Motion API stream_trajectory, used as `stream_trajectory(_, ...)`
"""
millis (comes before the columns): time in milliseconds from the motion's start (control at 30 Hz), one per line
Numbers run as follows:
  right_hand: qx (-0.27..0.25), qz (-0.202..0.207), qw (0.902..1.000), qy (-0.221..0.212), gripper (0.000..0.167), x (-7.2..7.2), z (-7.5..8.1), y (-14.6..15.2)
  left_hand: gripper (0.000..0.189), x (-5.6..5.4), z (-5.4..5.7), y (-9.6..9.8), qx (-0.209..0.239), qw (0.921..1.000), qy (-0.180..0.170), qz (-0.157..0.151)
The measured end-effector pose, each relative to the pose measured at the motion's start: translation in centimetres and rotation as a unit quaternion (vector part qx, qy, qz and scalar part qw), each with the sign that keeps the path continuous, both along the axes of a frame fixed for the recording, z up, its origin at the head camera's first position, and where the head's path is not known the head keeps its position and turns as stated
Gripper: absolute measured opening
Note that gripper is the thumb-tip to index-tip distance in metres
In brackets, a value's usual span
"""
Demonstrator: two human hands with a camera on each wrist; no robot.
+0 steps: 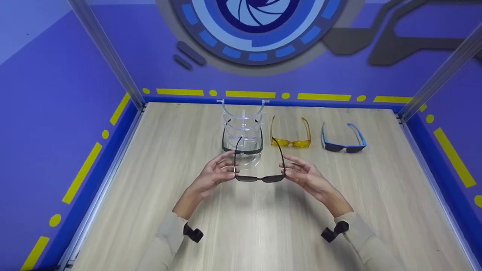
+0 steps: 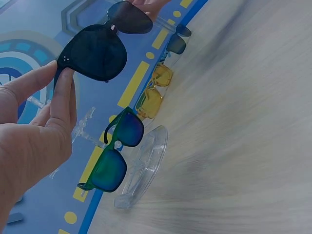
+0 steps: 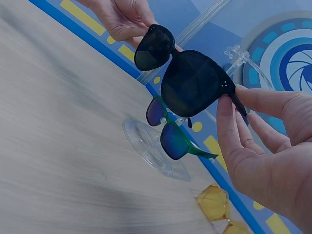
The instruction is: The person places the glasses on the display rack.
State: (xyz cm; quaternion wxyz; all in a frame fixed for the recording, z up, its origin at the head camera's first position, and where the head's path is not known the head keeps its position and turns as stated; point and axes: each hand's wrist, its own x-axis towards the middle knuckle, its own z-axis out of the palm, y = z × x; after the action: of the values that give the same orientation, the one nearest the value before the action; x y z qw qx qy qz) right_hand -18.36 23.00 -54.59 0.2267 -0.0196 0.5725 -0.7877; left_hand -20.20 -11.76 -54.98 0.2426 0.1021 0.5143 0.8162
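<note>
Both hands hold a pair of black sunglasses (image 1: 272, 178) above the table, in front of a clear display stand (image 1: 243, 124). My left hand (image 1: 214, 175) pinches the left hinge corner between thumb and fingers; my right hand (image 1: 307, 176) pinches the right one. The temples are unfolded and point toward the stand. In the left wrist view the dark lenses (image 2: 97, 53) face the camera, with small dots near the hinge. Green-framed sunglasses (image 3: 175, 140) with mirrored blue-green lenses sit low on the stand, above its clear round base (image 2: 146, 165).
Right of the stand, yellow glasses (image 1: 290, 143) lie on the wooden table (image 1: 150, 188) with temples open. Farther right are blue-framed sunglasses (image 1: 344, 148) with dark lenses. Blue printed panels (image 1: 263, 82) wall the table at the back and both sides, with metal posts (image 1: 109, 49) at the corners.
</note>
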Motion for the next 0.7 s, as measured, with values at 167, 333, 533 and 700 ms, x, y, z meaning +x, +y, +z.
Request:
stream_trajectory(167,-0.018,0.0,0.9998,-0.004,0.067,-0.1,0.2,-0.5,0.08,0.1,0.0,-0.5,0.002,1.0,0.001,0.003)
stream_trajectory(333,-0.036,-0.002,0.9993,-0.009,0.066,-0.3,0.4,-1.0,0.079,0.1,0.2,-0.9,0.001,1.0,0.004,0.009)
stream_trajectory(533,-0.042,-0.005,0.9991,-0.007,0.063,-0.6,0.5,-1.5,0.076,-0.2,0.5,-1.3,0.015,0.9998,0.011,0.008)
stream_trajectory(700,-0.034,-0.001,0.9994,-0.006,0.062,-0.8,0.7,-1.7,0.075,-0.5,0.7,-1.7,0.002,0.9997,0.02,0.011)
